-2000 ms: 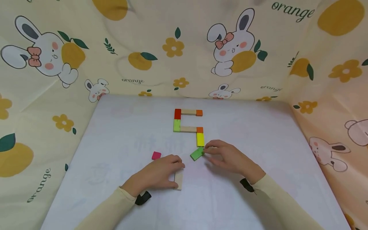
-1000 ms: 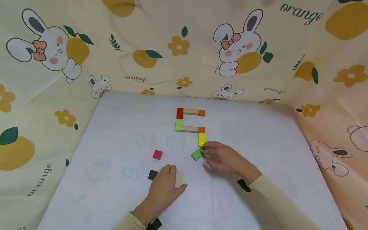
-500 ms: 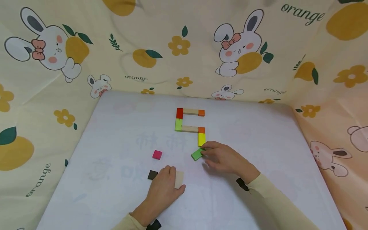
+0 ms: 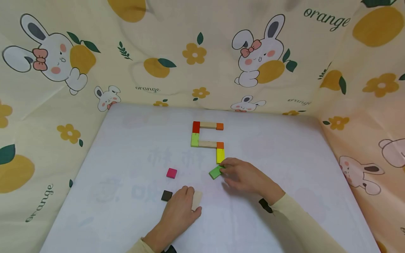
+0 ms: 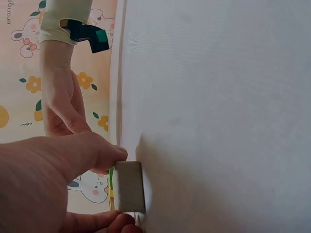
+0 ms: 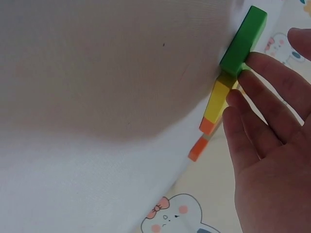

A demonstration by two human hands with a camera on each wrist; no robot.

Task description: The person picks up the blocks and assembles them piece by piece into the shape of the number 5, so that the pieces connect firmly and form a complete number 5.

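My left hand (image 4: 179,208) pinches a plain wooden block (image 4: 197,200) at the front middle of the table. In the left wrist view the thumb sits at one end of this wooden block (image 5: 129,187) and the fingertips at the other. My right hand (image 4: 248,177) has its fingertips at the right end of a green block (image 4: 215,172), which lies aslant below a yellow block (image 4: 220,156). Seen from the right wrist, extended fingers (image 6: 265,85) touch the side of the green block (image 6: 244,40), with the thumb well apart from it.
Behind the hands, a red block (image 4: 196,127), a lime block (image 4: 194,139), two plain wooden blocks and two orange cubes continue the angular line from the yellow block. Left of my left hand lie a black square block (image 4: 166,195) and a pink one (image 4: 172,173). Printed cloth walls surround the white table (image 4: 126,151).
My left hand has turned and drawn back toward the front, uncovering the black block, and its wooden block now leans slightly. The right hand stays at the green block, almost still.
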